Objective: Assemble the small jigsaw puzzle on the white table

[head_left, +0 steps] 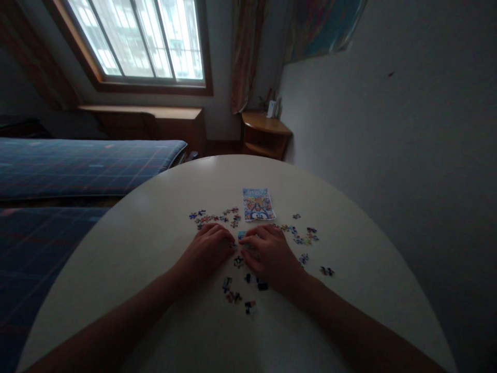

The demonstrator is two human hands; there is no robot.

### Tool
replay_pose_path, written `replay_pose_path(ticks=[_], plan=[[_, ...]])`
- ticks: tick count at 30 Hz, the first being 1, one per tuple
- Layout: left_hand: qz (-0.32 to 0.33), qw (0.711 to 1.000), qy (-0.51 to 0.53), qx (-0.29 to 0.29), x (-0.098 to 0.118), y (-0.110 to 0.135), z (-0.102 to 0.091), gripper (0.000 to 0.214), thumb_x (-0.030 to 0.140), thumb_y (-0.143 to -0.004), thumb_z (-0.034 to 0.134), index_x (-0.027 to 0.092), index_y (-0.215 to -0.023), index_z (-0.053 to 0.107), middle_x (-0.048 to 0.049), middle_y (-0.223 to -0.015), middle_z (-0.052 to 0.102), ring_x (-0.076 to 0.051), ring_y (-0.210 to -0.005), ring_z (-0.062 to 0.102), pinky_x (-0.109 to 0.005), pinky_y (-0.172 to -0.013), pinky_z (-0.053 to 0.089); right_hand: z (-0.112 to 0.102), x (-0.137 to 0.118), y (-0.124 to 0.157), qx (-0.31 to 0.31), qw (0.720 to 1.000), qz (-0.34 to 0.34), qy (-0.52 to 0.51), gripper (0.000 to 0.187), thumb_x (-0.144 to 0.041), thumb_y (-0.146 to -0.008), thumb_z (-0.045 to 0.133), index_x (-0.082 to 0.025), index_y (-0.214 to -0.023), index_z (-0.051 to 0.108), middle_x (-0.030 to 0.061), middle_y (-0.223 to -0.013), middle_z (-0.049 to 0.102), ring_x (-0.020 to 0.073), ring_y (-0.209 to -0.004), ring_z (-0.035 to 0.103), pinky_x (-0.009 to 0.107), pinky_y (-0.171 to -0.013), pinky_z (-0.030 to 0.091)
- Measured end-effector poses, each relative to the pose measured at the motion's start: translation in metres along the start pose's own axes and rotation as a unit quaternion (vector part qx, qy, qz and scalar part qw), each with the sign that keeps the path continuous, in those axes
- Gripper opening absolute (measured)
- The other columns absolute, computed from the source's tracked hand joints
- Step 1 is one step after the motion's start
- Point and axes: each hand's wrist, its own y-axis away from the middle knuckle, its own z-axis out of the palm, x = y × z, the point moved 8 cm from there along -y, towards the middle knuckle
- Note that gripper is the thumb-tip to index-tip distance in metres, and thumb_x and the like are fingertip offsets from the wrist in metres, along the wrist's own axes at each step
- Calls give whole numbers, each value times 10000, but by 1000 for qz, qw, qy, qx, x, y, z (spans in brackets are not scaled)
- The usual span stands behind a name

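Observation:
My left hand (212,244) rests on the table with curled fingers. A small jigsaw puzzle piece (233,247) shows at its fingertips. Just to the right, my right hand (268,253) bends its fingers over a light blue section of jigsaw puzzle (242,235), gripping it and hiding most of it. Beyond both hands lies a colourful picture sheet (258,205) with a blue cartoon character near its lower edge. One loose dark piece (238,261) lies between the hands, on the near side.
Loose puzzle pieces lie in a left group (212,218), a right group (306,238) and a near group (233,296) on the round white table (155,217). A bed with a plaid mattress (85,163) stands left; a corner shelf (266,124) is behind. A wall (388,134) borders the right.

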Motion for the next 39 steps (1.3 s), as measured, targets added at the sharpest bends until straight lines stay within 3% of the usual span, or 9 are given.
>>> replay_pose_path(ticks=[8,14,22,29,39], plan=[[31,999,-6,21,10,-7,6,39,189,-906,617,206,-925,647,-26,-911,691,-203,-926,598,-387,-914,468,-2,12,0,-3,998,56,11,191,-240,-857,667,-198,-1039,707,71,-1050,692,256,-1044,577,435,-954,410],[50,998,-35,24,15,-8,6,49,197,-891,673,213,-934,687,-23,-898,684,-196,-894,578,-349,-862,475,2,17,0,-29,998,60,-10,209,-171,-852,640,-181,-1044,723,64,-1039,696,219,-1003,588,387,-950,442],[87,989,-116,30,31,-4,0,73,218,-919,648,231,-867,698,9,-863,678,-189,-863,585,-466,-1048,373,1,13,5,-48,999,21,-10,213,-183,-868,627,-175,-1051,736,58,-1034,703,215,-1003,591,377,-965,458],[93,985,-142,11,34,-5,3,19,213,-909,658,215,-898,674,-14,-911,684,-219,-892,592,-383,-810,516,-1,10,5,-51,999,1,4,163,-173,-868,637,-173,-985,751,66,-998,723,213,-984,607,378,-967,472],[149,980,-119,-57,39,-4,2,96,186,-955,572,195,-1000,656,-44,-1097,681,-218,-994,589,-377,-840,553,-2,-4,9,-125,986,-65,95,179,-202,-931,566,-176,-1037,707,77,-1091,719,245,-1019,626,427,-922,490]])
